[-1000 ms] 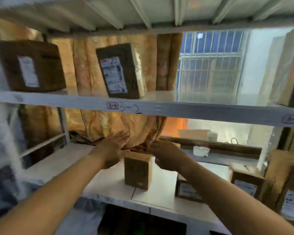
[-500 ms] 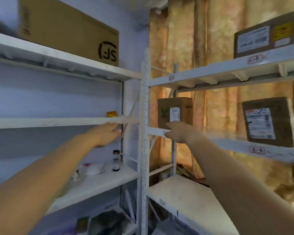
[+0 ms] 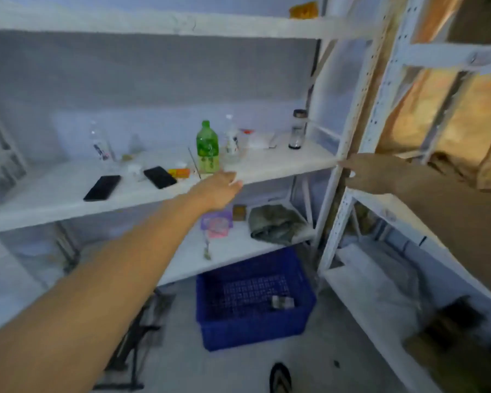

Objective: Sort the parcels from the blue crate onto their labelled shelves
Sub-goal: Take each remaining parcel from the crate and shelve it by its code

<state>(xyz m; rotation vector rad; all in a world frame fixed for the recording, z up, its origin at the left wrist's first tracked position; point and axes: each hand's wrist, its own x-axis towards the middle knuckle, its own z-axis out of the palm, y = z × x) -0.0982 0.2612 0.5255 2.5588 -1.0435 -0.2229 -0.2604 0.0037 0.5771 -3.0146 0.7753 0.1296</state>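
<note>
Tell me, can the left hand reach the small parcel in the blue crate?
Probably yes: the blue crate is open-topped, the small parcel lies uncovered; the left hand, up at the middle shelf, must only drop past the lower shelf.

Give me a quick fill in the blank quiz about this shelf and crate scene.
The blue crate sits on the ___. The bottle nearest the left hand is ___. That hand and the right hand each hold ___.
Missing words: floor, green, nothing.
</note>
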